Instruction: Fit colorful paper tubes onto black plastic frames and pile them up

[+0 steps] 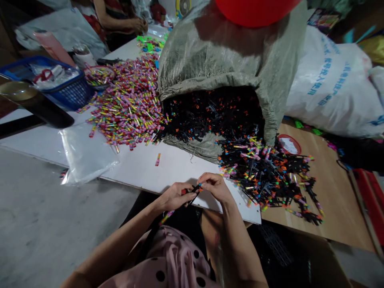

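My left hand and my right hand meet at the near edge of the white board. Both pinch a thin black stick piece between their fingertips. A coloured tube pokes out below my left palm. Just right of my hands lies a heap of black stick pieces with coloured tips, spilling out of a grey woven sack. A big pile of coloured tubes covers the board to the left of the sack.
A clear plastic bag lies at the board's left edge. A blue basket and a dark bowl stand at far left. A white printed sack lies right. Another person sits across the table. A cardboard box is beside my knees.
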Demonstrator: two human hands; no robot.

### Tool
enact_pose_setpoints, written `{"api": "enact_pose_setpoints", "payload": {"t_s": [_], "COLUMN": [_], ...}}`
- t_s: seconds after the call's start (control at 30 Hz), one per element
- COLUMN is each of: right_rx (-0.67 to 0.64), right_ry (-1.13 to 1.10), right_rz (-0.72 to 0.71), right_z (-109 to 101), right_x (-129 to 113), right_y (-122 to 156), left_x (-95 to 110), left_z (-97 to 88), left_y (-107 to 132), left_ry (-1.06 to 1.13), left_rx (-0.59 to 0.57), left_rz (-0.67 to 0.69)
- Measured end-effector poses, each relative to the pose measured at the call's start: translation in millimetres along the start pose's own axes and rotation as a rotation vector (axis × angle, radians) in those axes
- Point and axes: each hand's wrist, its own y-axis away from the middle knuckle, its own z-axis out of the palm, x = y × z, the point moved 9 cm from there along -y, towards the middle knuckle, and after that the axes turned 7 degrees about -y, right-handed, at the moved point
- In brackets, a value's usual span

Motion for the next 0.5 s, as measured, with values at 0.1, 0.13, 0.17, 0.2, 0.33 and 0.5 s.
{"api": "enact_pose_setpoints", "payload": {"t_s": [0.1,0.13,0.17,0.2,0.33,0.5], "right_rx": [0.057,0.078,0.094,0.106,0.111,0.104], "right_ry": [-0.078,-0.087,-0.091,-0.092,-0.087,-0.081], "right_rz": [0.013,0.019,0.026,0.033,0.036,0.025], "right_z": [-7,-9,-10,-12,-13,-12], "right_x": [9,11,13,14,15,12], "right_y": [-1,-1,-1,0,0,2], "left_x": [-2,-2,-1,0,3,3], "left_z": [2.2,2.1,1.7,0.9,-3.2,-2.8], "left_y": [0,-1,-1,-2,-3,-3], "left_ry": [0.074,0.077,0.082,0.087,0.063,-0.061], "left_rx": [0.004,0.006,0.007,0.011,0.031,0.024], "left_rz": [-0.026,-0.027,-0.022,-0.015,0.011,0.027]}}
